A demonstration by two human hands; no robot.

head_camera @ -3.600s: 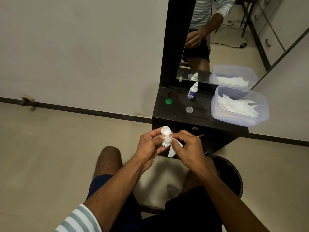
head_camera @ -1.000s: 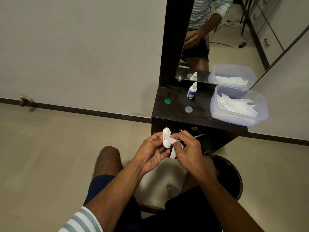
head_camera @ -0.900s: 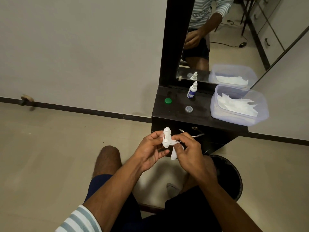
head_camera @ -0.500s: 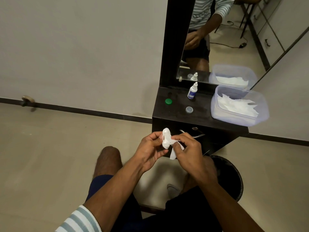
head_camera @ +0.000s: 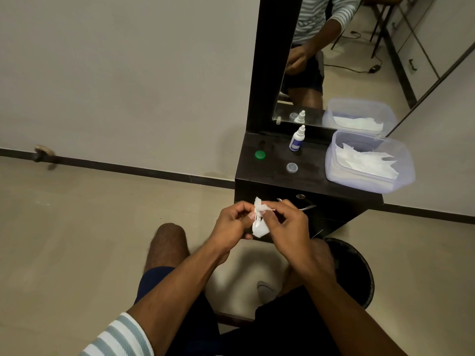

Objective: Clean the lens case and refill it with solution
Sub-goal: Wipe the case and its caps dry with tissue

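Observation:
Both hands meet in front of the dark dresser (head_camera: 272, 185). My left hand (head_camera: 232, 227) grips the white lens case (head_camera: 257, 202), which is turned edge-on and mostly wrapped in a white tissue (head_camera: 259, 227). My right hand (head_camera: 285, 224) pinches the tissue against the case. On the dresser top stand a small white solution bottle (head_camera: 297, 138), a green cap (head_camera: 260, 155) and a grey-clear cap (head_camera: 292, 167).
A clear plastic tub (head_camera: 370, 179) holding white tissues sits at the dresser's right end, below a mirror (head_camera: 334, 60). A black bin (head_camera: 357, 268) stands on the floor under my right forearm. My bare knee (head_camera: 168, 242) is to the left.
The case has turned from showing its round wells to edge-on, and the tissue now covers more of it. Both hands stay in the same place.

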